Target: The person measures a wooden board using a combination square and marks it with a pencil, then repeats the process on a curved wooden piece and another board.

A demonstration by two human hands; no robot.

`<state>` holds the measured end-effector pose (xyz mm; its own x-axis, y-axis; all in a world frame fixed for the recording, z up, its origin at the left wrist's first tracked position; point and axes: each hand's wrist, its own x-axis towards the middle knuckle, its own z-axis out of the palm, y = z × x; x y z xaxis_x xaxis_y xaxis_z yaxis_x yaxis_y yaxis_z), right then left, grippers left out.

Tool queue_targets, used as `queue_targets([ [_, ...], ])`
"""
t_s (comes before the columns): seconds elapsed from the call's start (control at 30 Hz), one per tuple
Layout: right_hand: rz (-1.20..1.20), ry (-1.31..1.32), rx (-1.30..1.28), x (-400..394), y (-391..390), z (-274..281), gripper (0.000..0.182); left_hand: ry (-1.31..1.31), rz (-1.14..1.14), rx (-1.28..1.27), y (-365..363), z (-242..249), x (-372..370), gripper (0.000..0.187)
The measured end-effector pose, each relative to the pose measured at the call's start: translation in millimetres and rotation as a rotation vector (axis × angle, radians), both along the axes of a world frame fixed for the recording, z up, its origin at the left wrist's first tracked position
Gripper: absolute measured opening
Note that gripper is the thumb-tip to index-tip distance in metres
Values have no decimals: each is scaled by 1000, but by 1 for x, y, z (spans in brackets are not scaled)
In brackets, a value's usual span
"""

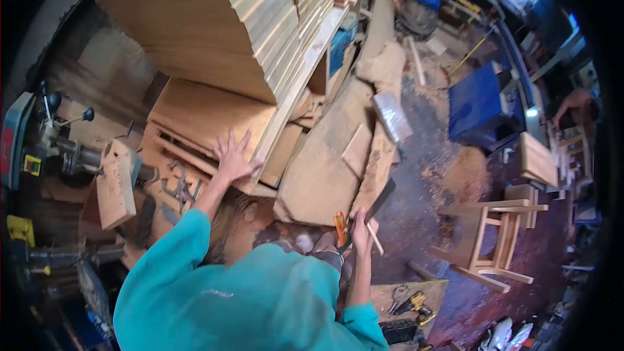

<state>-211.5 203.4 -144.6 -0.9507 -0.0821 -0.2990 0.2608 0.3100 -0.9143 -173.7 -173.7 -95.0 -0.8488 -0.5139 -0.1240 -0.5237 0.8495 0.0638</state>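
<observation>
My left hand (235,159) lies with fingers spread on a bare brown wooden board (208,114) at the front of a bench. Just behind it rises a tall stack of wooden panels (188,19). Lower down, near my body, my right hand (361,231) is closed around a dark, flat, blade-like tool (381,199) pointing up and away. A thin pale stick (375,238) juts from the same hand. Beside its fingers shows an orange piece (340,226); I cannot tell whether it belongs to the dark tool.
Large wooden slabs (325,149) lean right of the bench. A drill press (71,149) stands at left. On the right are a wooden chair frame (497,237), a blue box (478,104) and a sawdust pile (467,172). A cordless drill (413,302) lies low on a board. Another person (577,105) is far right.
</observation>
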Motion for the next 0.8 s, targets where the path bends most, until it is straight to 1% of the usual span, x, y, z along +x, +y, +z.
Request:
queue_targets([
  [0.03,-22,48,-55,4,0,-19,43,51,-1,15,-3,-1,7,88],
  [0.07,-26,119,-129,-3,-12,-40,45,43,44,-28,-17,-2,11,88],
  [0.13,39,57,-154,-4,-25,-67,43,164,-68,182,-61,-2,31,75],
  [0.17,80,76,-83,-1,-33,-48,42,143,-48,147,-86,-4,44,75],
  [0.2,142,200,30,2,-39,-50,34,197,94,129,-108,-10,48,70],
  [0.23,176,239,103,3,-46,-39,29,256,235,128,-124,-14,51,66],
  [0.27,212,277,187,7,-51,-25,24,106,247,42,-144,-11,50,67],
  [0.3,224,278,193,11,-58,-17,24,95,275,-30,-166,-12,52,65],
  [0.33,239,360,174,14,-66,-10,20,87,294,-101,-197,-19,49,63],
  [0.37,252,439,159,16,-74,-6,15,-24,220,-149,-266,-46,52,62],
  [0.4,252,441,176,14,-83,-4,15,-134,140,-193,-318,-72,55,60],
  [0.47,210,446,-14,12,-103,-2,16,52,378,34,-294,-9,41,59],
  [0.5,168,358,-30,12,-115,1,17,-27,331,-32,-345,-35,46,58],
  [0.53,148,363,-9,12,-127,5,17,-99,274,-101,-396,-61,45,58],
  [0.57,160,333,100,12,-138,9,20,-144,327,-132,-397,-56,37,59],
  [0.6,164,299,210,12,-149,12,22,-189,373,-163,-390,-39,31,60],
  [0.63,120,304,208,14,-162,6,28,-76,478,-217,-382,-28,21,62],
  [0.67,81,296,239,14,-178,10,28,20,589,-255,-374,-22,15,64],
  [0.7,67,252,222,19,-192,17,31,2,684,-248,-371,-16,11,63],
  [0.73,53,225,200,16,-206,22,33,-4,785,-243,-374,-19,1,62],
  [0.8,8,179,229,11,-230,16,37,143,758,-378,-422,-62,4,64],
])
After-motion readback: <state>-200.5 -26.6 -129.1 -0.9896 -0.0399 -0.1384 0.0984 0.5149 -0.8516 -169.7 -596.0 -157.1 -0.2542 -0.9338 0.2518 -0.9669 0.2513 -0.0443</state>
